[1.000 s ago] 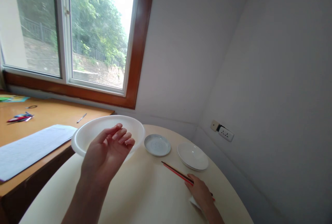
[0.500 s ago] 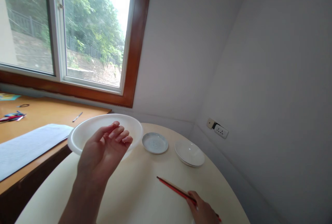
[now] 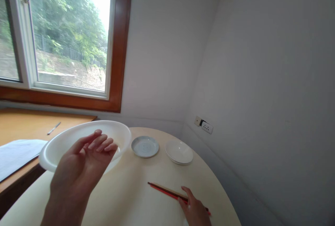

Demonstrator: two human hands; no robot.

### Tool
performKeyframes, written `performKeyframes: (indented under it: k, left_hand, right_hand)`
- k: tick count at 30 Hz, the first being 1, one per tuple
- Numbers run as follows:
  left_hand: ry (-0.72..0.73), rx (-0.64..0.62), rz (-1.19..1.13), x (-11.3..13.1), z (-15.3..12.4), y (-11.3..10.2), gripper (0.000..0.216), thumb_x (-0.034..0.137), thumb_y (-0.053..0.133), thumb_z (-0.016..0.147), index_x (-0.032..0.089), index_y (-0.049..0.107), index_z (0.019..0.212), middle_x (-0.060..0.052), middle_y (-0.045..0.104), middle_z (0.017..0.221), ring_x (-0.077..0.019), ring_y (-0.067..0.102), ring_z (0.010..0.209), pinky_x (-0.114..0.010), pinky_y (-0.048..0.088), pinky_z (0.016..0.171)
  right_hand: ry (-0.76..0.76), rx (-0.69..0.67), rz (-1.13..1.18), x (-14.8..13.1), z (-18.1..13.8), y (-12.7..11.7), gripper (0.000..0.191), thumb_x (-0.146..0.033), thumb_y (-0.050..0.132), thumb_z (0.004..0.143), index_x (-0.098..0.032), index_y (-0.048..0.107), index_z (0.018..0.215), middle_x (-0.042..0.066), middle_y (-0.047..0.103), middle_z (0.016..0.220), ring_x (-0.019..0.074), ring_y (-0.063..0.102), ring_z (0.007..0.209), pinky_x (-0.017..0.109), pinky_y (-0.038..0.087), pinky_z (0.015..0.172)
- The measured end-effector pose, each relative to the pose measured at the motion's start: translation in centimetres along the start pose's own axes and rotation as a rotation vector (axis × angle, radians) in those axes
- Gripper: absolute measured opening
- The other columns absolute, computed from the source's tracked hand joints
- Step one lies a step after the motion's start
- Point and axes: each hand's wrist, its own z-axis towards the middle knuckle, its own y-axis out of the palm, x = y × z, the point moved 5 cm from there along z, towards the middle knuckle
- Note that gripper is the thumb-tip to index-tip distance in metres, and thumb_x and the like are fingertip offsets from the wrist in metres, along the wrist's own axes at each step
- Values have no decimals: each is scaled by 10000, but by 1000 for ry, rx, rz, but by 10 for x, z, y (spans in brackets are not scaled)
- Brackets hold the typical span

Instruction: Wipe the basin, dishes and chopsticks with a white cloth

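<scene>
My left hand (image 3: 85, 165) is raised over the near side of the white plastic basin (image 3: 45, 159), palm up. Its fingers curl loosely and nothing shows in them. Low in the view, my right hand (image 3: 195, 206) is over a bundle of chopsticks (image 3: 163, 190), brown, tan and red. Its thumb and index finger are apart on either side of the bundle, which lies slantwise on the pale round table (image 3: 125, 198). The hand covers part of the chopsticks' near end.
Beyond the chopsticks are a small grey-white plate (image 3: 145, 146) and a stack of white dishes (image 3: 179, 152). At left a wooden desk (image 3: 15, 123) holds a pen (image 3: 54, 128) and white paper (image 3: 21, 154). A wall socket (image 3: 207, 127) is behind the table.
My right thumb and index finger have parted, letting go of the chopsticks. The view has swung right, so everything appears further left. My left hand keeps its loose curl by the basin.
</scene>
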Motion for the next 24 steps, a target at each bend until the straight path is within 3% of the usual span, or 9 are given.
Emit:
performKeyframes:
  k: [4, 8, 13, 17, 24]
  left_hand:
    - [27, 20, 20, 1, 3, -2, 153, 3, 441, 670, 156, 438, 669, 70, 279, 528, -54, 357, 425, -198, 352, 410]
    - [42, 29, 23, 2, 3, -3, 154, 0, 430, 666, 154, 435, 665, 71, 265, 532, -49, 340, 424, -191, 352, 404]
    - [81, 30, 53, 4, 2, -3, 156, 4, 419, 673, 159, 432, 658, 67, 276, 539, -49, 343, 431, -190, 367, 408]
    - [99, 28, 49, 5, 2, -3, 157, 8, 418, 667, 161, 404, 633, 65, 283, 539, -48, 345, 432, -186, 368, 404]
    - [115, 4, 45, 6, 0, 2, 182, 6, 390, 694, 164, 380, 606, 63, 260, 543, -53, 343, 432, -187, 360, 403]
  right_hand:
    - [-126, 120, -27, -6, -5, -6, 349, -302, 362, 874, -187, 611, 1089, 70, 716, 774, 228, 681, 728, 268, 471, 624]
    - [-250, 199, -67, -26, 1, -27, 358, -318, 318, 904, -210, 618, 1069, 75, 715, 832, 209, 681, 742, 252, 463, 630]
    - [-105, 80, -253, -37, 44, -53, 479, -340, 388, 893, -174, 381, 1342, 123, 698, 820, 263, 666, 777, 308, 440, 645]
    - [-94, -30, -208, -21, 83, -45, 590, -318, 470, 851, -189, 278, 1394, 158, 664, 1002, 275, 626, 919, 341, 410, 740]
    - [-100, -48, -42, 2, 104, -18, 394, -270, 458, 836, -149, 481, 1210, 151, 662, 994, 257, 613, 928, 315, 400, 744]
